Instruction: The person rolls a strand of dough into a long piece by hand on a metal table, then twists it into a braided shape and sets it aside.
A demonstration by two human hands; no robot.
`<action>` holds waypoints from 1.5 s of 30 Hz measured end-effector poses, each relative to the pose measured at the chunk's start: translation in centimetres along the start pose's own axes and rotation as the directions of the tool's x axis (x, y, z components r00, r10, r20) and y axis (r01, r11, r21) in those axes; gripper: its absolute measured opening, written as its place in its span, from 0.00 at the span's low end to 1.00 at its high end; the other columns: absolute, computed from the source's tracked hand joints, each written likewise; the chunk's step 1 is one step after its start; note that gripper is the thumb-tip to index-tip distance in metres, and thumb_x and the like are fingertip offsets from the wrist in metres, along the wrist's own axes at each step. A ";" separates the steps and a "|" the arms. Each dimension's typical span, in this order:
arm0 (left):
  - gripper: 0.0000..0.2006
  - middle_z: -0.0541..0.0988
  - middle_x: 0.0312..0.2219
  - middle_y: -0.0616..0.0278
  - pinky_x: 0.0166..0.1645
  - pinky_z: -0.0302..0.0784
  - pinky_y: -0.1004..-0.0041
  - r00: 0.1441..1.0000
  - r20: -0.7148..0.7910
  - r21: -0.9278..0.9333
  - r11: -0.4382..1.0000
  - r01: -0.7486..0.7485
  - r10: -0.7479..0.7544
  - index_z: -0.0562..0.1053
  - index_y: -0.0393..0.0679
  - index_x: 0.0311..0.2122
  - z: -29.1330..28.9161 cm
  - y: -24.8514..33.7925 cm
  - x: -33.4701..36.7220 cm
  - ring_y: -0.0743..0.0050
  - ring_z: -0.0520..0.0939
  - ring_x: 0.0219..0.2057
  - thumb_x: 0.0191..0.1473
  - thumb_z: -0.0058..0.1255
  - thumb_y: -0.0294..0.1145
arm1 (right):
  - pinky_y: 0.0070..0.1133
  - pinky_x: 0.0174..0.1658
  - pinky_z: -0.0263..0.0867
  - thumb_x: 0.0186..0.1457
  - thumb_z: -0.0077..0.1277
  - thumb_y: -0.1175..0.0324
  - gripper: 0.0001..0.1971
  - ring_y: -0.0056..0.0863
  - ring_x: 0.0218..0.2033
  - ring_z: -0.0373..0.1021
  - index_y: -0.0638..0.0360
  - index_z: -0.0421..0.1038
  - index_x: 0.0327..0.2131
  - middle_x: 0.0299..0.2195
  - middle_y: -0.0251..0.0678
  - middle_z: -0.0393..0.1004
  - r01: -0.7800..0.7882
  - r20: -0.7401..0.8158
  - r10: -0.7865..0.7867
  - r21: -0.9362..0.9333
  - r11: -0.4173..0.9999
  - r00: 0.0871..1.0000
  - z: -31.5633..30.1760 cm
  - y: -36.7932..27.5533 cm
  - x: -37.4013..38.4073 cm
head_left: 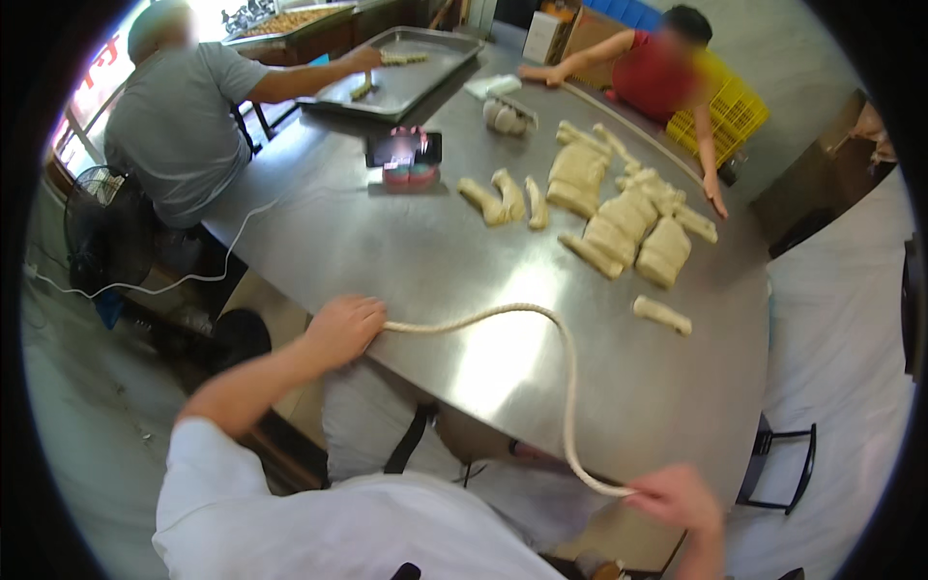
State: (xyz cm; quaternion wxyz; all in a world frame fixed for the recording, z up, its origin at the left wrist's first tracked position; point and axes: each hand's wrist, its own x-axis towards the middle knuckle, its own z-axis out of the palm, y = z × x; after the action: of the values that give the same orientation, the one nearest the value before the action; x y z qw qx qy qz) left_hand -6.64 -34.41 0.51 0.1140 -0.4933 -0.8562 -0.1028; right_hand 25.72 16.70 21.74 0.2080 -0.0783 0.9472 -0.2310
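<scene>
A long, thin dough rope (pixel 570 387) with a twisted look runs in an S-curve between my two hands over the steel table (pixel 435 271). At the near left edge my left hand (pixel 346 329) is closed round one end of it. Beyond the near right edge, my right hand (pixel 681 498) pinches the other end, slightly blurred. Between the hands, part of the rope lies on the steel and the right part hangs past the edge. Farther off, thick dough slabs (pixel 621 227) lie in a group, with short dough strips (pixel 662 315) around them.
Across the table, a person in red (pixel 667 77) stretches a long dough strand (pixel 633 135). A person in grey (pixel 184 116) handles twisted dough pieces on a metal tray (pixel 416 72). A propped phone (pixel 403 150) stands mid-table, its white cable (pixel 232 246) trailing left. A black chair (pixel 783 464) stands right.
</scene>
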 end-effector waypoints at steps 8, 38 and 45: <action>0.05 0.83 0.30 0.66 0.43 0.81 0.60 0.891 -0.289 0.178 0.895 0.408 -0.349 0.84 0.50 0.35 -1.7 -17.3 -3.0 0.58 0.83 0.38 0.52 0.66 0.34 | 0.33 0.39 0.73 0.70 0.55 0.62 0.13 0.32 0.33 0.77 0.64 0.79 0.40 0.31 0.40 0.81 -0.770 -0.358 0.763 0.159 0.618 0.539 10.4 36.0 -22.8; 0.15 0.88 0.41 0.55 0.46 0.82 0.65 0.573 0.212 -0.963 -0.069 0.262 -0.792 0.79 0.43 0.57 2.3 -10.0 2.4 0.66 0.89 0.41 0.74 0.53 0.39 | 0.22 0.33 0.71 0.74 0.47 0.67 0.10 0.22 0.27 0.71 0.57 0.71 0.53 0.29 0.30 0.70 0.276 -0.385 0.814 0.917 0.287 0.434 9.0 19.6 4.1; 0.09 0.86 0.35 0.55 0.42 0.81 0.58 0.885 -0.243 -0.431 0.861 0.268 -0.398 0.83 0.44 0.46 7.8 -1.6 9.2 0.56 0.87 0.36 0.68 0.59 0.36 | 0.34 0.55 0.75 0.67 0.57 0.69 0.12 0.45 0.51 0.80 0.64 0.79 0.50 0.49 0.47 0.84 0.018 -0.727 -0.079 -0.092 0.996 0.682 10.2 8.4 23.6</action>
State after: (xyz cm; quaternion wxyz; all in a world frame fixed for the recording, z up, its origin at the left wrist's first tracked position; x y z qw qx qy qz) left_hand -13.29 -25.40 -4.27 0.1341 -0.3245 -0.8614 -0.3671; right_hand 8.44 14.18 1.14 -0.1956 -0.0127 0.9575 -0.2117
